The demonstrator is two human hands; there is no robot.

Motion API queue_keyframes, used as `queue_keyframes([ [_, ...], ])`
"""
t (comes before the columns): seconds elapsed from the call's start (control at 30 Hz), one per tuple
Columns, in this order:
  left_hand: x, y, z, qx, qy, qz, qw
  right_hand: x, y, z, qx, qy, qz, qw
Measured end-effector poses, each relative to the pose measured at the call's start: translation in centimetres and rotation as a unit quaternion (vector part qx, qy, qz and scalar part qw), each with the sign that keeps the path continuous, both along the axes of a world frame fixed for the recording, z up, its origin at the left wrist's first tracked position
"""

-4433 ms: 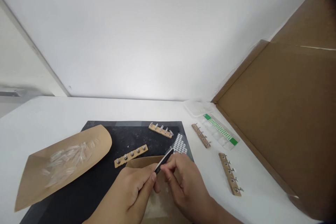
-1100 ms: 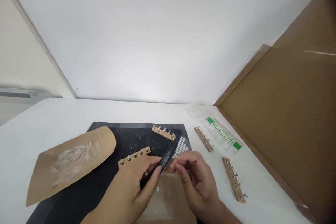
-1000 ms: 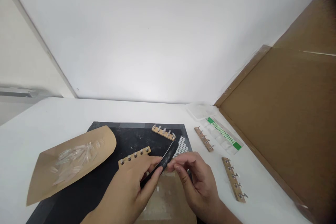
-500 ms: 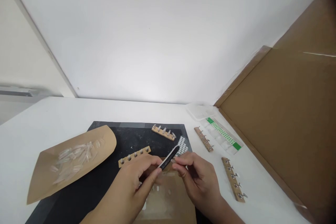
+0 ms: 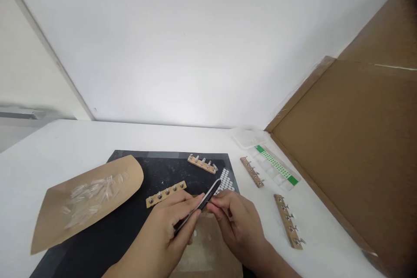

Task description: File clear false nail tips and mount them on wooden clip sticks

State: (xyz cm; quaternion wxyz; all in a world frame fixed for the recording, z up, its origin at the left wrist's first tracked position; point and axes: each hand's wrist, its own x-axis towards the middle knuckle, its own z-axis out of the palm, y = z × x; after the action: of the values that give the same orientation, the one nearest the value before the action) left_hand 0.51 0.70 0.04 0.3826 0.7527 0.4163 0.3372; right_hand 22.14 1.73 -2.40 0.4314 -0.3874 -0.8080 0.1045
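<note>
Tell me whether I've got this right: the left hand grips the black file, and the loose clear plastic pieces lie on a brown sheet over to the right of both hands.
The side is wrong: the clear plastic pieces lie on the brown sheet to the left, as the head view shows. The left hand does grip the black file.

My file [image 5: 210, 194]: black, pale-striped | my mat [image 5: 107, 234]: black, white-speckled | tab sheet [image 5: 227, 181]: white ovals | long strip [image 5: 276, 164]: green-and-white grid, solid green ends
</note>
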Motion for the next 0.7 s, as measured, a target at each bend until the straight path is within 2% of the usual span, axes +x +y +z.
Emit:
queue_keyframes([
  [0.13,0.0,-0.1,0.1,0.004,-0.005,-0.004,1.0,0.1,-0.1,0.0,0.027,-0.015,-0.021,0.999],
  [0.27,0.0,-0.3,-0.3,-0.022,-0.029,-0.002,0.999,0.0,-0.1,0.0,0.04,-0.013,-0.035,0.998],
  [0.43,0.3,-0.7,-0.1,-0.133,-0.086,-0.041,0.987,0.1,-0.3,-0.3,0.02,-0.033,-0.042,0.998],
  [0.57,0.5,-0.9,0.1,-0.222,-0.122,-0.037,0.967,0.0,-0.4,-1.0,-0.003,-0.048,-0.026,0.999],
  [0.7,0.5,-0.8,0.0,-0.202,-0.103,-0.024,0.974,-0.1,-0.4,-1.3,0.038,-0.105,-0.013,0.994],
])
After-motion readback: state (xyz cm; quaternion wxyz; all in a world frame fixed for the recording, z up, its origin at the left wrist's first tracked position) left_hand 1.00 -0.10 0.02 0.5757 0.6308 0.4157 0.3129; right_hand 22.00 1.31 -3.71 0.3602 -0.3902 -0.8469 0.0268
